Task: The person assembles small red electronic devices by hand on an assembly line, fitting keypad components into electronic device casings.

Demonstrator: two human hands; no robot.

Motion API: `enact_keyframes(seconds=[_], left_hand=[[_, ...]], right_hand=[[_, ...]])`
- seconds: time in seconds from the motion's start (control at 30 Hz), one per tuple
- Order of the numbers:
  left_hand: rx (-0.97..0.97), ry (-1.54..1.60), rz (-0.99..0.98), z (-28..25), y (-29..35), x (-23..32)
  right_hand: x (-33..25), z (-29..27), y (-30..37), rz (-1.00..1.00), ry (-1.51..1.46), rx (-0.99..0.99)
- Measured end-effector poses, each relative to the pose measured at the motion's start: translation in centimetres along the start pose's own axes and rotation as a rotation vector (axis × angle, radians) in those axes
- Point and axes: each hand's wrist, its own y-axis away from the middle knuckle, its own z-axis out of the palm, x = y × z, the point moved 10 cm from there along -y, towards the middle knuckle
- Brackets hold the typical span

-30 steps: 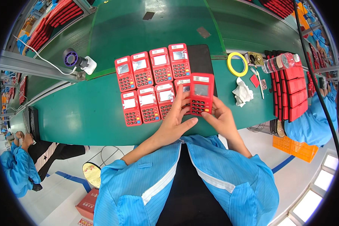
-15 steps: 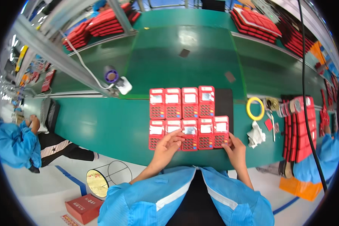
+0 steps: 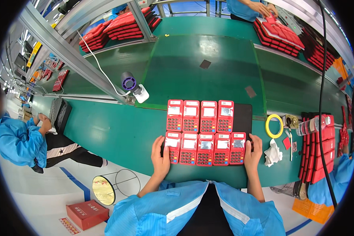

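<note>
Red handheld payment terminals with keypads and small screens lie face up in two rows on the green table. My left hand point(image 3: 160, 158) is at the left end of the near row, thumb against the leftmost terminal point(image 3: 172, 148), fingers extended and apart. At the other end, my right hand point(image 3: 253, 153) is beside the rightmost terminal point(image 3: 237, 148), its fingers likewise stretched out. Neither hand is wrapped round a terminal. Behind them sits the far row, with a terminal point(image 3: 225, 116) at its right end. A black mat point(image 3: 243, 118) shows partly beside and under the terminals.
To the right are a yellow tape roll point(image 3: 268, 126), crumpled white tissue point(image 3: 273, 153), a clear bottle point(image 3: 310, 126) and stacked red terminals point(image 3: 316, 157). A purple-rimmed cylindrical device point(image 3: 128, 82) stands at left. Co-workers are at left, right and far side; a black cable point(image 3: 323, 78) hangs at right.
My left hand has left the top of the near row for its left end. The right hand has shifted slightly up along the right end. The near row looks straighter; the view has shifted.
</note>
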Motion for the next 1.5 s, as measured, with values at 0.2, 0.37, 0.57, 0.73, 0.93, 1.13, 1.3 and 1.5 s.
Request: enact_keyframes(seconds=[0.2,0.37,0.57,0.73,0.93,1.13,1.3,1.5], left_hand=[[-0.007,0.007,-0.028,0.3,-0.1,-0.4],[-0.059,0.021,-0.004,1.1,-0.5,0.3],[-0.068,0.049,-0.008,1.2,-0.5,0.3],[-0.074,0.01,0.023,1.3,-0.5,0.4],[-0.075,0.01,0.033,1.3,-0.4,0.4],[-0.082,0.021,0.039,1.5,-0.5,0.4],[-0.089,0.023,0.025,1.5,-0.5,0.0],[-0.077,0.012,0.05,1.6,-0.6,0.4]], right_hand=[[0.8,-0.4,0.3,0.003,-0.018,0.027],[0.4,-0.4,0.1,-0.015,-0.013,0.035],[0.7,-0.4,0.2,0.0,0.0,0.043],[0.7,-0.3,0.3,-0.001,0.02,0.027],[0.2,-0.3,0.1,-0.018,0.03,0.028],[0.2,-0.5,0.2,-0.023,0.028,0.035],[-0.2,-0.3,-0.2,-0.013,0.028,0.029],[0.0,-0.5,0.0,-0.023,0.023,0.044]])
